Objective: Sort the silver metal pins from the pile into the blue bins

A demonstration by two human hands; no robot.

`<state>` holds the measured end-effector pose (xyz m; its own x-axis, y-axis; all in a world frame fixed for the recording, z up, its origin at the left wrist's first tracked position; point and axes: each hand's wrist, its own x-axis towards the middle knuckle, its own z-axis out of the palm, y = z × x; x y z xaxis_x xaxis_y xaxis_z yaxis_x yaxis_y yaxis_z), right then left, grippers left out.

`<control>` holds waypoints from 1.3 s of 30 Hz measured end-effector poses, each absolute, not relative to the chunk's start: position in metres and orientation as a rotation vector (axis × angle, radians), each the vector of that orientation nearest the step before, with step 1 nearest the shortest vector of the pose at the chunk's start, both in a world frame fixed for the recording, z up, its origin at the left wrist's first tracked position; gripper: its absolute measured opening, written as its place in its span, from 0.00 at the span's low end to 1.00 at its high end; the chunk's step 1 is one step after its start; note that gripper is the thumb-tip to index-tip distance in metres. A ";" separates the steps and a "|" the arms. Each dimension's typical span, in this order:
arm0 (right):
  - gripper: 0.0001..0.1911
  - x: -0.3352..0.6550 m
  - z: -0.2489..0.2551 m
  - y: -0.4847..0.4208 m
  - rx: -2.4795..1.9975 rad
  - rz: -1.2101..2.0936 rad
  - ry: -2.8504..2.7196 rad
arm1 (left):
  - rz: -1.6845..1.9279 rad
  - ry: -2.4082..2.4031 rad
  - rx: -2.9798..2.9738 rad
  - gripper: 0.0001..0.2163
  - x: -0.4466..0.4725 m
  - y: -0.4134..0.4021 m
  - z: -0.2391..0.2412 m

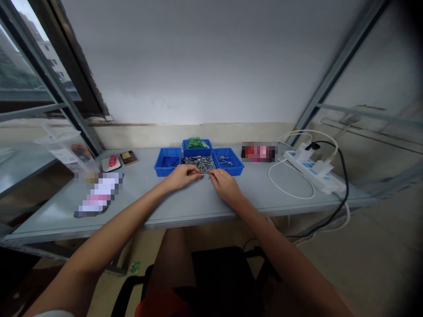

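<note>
My left hand (pixel 185 175) is closed in a pinch at the front of a heap of small silvery metal parts (pixel 199 163). Just to its right, the thumb and fingers of my right hand (pixel 225 183) are pinched together too. Thin metal bits show at the fingertips of both hands, too small to name. Around the heap stand three blue bins: the left bin (pixel 158 166) has a few dark-looking pieces in it, the right bin (pixel 238 167) holds several thin metal pieces, and the back bin (pixel 197 151) contains green packets (pixel 196 143).
A white power strip (pixel 325 181) with plugs and looping cables lies at the table's right. On the left are a blurred-out flat object (pixel 101 193), a plastic cup bag (pixel 71 152), a pink item (pixel 113 161) and a dark box (pixel 128 157). Metal posts flank the table.
</note>
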<state>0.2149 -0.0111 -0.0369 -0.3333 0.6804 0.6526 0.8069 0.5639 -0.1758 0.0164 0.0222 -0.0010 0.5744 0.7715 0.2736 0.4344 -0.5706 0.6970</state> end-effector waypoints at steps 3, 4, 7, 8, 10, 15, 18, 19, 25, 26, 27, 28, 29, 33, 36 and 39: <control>0.09 0.215 -0.036 -0.012 -1.188 -0.238 -2.097 | 0.726 0.932 2.265 0.09 0.017 0.020 0.000; 0.10 0.215 -0.036 -0.012 -1.192 -0.236 -2.098 | 0.716 0.929 2.274 0.09 0.017 0.019 0.000; 0.11 0.215 -0.035 -0.013 -1.194 -0.218 -2.108 | 0.706 0.935 2.301 0.09 0.017 0.019 -0.001; 0.11 0.215 -0.035 -0.013 -1.191 -0.210 -2.109 | 0.707 0.940 2.314 0.09 0.017 0.020 -0.001; 0.11 0.215 -0.034 -0.014 -1.182 -0.187 -2.103 | 0.709 0.948 2.336 0.10 0.016 0.020 -0.001; 0.10 0.214 -0.032 -0.015 -1.182 -0.117 -2.051 | 0.706 0.953 2.370 0.09 0.015 0.021 -0.002; 0.09 0.214 -0.032 -0.015 -1.149 -0.101 -2.090 | 0.699 0.945 2.385 0.09 0.015 0.020 -0.002; 0.09 0.213 -0.032 -0.014 -1.132 -0.097 -2.112 | 0.692 0.941 2.390 0.09 0.015 0.020 -0.003; 0.09 0.213 -0.032 -0.015 -1.115 -0.085 -2.147 | 0.698 0.974 2.406 0.09 0.015 0.022 -0.004; 0.10 0.213 -0.032 -0.015 -1.107 -0.083 -2.149 | 0.708 0.990 2.405 0.09 0.015 0.022 -0.004; 0.10 0.214 -0.033 -0.015 -1.098 -0.082 -2.152 | 0.716 1.004 2.401 0.09 0.015 0.022 -0.003; 0.10 0.214 -0.033 -0.015 -1.089 -0.080 -2.155 | 0.719 1.013 2.395 0.09 0.014 0.022 -0.003; 0.11 0.214 -0.034 -0.015 -1.080 -0.079 -2.160 | 0.719 1.013 2.388 0.09 0.014 0.022 -0.002; 0.12 0.214 -0.035 -0.014 -1.047 -0.085 -2.182 | 0.703 0.983 2.368 0.09 0.015 0.021 -0.002; 0.12 0.214 -0.034 -0.015 -1.052 -0.098 -2.183 | 0.707 0.984 2.359 0.08 0.015 0.020 -0.002; 0.12 0.214 -0.034 -0.015 -1.058 -0.112 -2.184 | 0.725 0.984 2.342 0.08 0.015 0.020 -0.002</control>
<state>0.2136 -0.0149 -0.0342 -0.4237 0.6578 0.6228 0.7183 0.6629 -0.2115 0.0150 0.0197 -0.0020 0.5982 0.7515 0.2782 0.4884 -0.6172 0.6169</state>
